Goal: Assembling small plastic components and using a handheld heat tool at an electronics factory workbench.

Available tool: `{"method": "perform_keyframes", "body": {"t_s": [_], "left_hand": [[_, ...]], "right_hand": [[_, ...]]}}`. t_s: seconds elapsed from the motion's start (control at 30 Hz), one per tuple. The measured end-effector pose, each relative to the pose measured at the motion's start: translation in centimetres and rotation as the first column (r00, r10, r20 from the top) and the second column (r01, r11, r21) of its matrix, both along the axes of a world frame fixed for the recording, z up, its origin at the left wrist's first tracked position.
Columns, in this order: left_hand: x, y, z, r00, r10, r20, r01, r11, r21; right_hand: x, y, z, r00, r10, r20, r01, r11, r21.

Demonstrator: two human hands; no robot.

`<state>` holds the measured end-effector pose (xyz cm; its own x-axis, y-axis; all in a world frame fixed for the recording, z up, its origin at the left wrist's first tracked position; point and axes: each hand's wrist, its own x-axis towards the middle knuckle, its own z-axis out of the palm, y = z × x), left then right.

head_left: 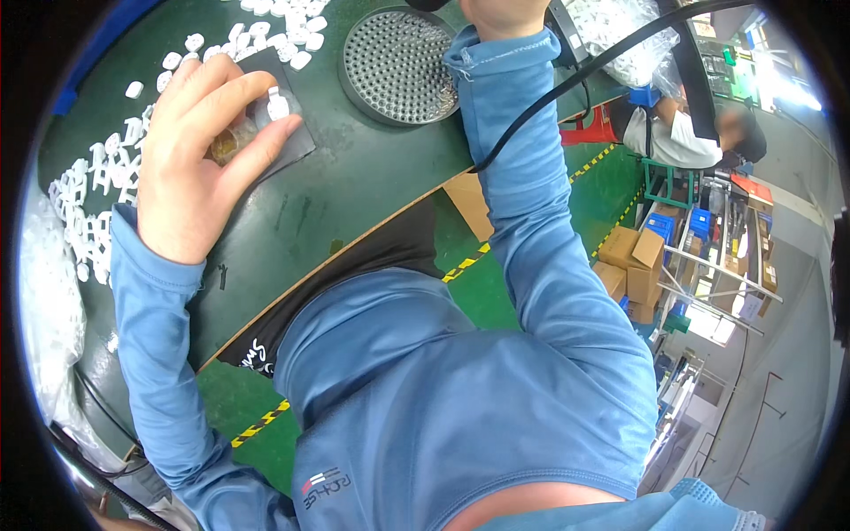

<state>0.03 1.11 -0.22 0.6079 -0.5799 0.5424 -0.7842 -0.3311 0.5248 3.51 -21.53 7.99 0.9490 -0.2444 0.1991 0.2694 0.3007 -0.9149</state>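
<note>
My left hand is over the left part of the green table, with thumb and index finger closed around a small white plastic part. Below that part lies a dark square plate, and something yellowish and clear on it shows partly behind the fingers. At the top edge is my right hand, its fingers cut off by the frame. A dark object shows beside it, too cropped to name. Between the hands stands a round grey tray full of small holes, with tiny metal pieces at its right side.
Several loose white plastic parts lie at the left and far side of the table. A clear bag of parts is at the upper right. A black cable crosses over my right sleeve. Cardboard boxes and a person are beyond.
</note>
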Motion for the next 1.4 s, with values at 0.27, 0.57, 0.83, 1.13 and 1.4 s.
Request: {"method": "perform_keyframes", "body": {"t_s": [0.27,0.57,0.83,1.13,1.4], "left_hand": [[-0.3,-0.3,-0.3,0.999,0.042,-0.015,-0.043,0.998,-0.051],[0.1,-0.1,-0.8,0.999,0.017,0.043,-0.012,0.994,-0.113],[0.1,0.4,-0.7,0.995,0.029,-0.098,-0.025,0.999,0.035],[0.4,-0.3,-1.0,0.987,0.014,0.159,0.008,0.99,-0.139],[0.3,0.5,-0.9,1.0,0.0,0.03,0.003,0.996,-0.093]], "right_hand": [[-0.1,0.3,0.2,0.998,0.046,0.041,-0.05,0.993,0.105],[1.2,1.4,1.2,0.517,0.687,0.51,-0.556,0.723,-0.41],[-1.1,5.0,0.7,0.554,0.735,0.391,-0.62,0.678,-0.396],[0.1,6.5,-2.2,0.377,0.77,0.515,-0.878,0.474,-0.067],[-0.2,4.0,0.8,0.594,0.753,0.284,-0.682,0.658,-0.319]]}}
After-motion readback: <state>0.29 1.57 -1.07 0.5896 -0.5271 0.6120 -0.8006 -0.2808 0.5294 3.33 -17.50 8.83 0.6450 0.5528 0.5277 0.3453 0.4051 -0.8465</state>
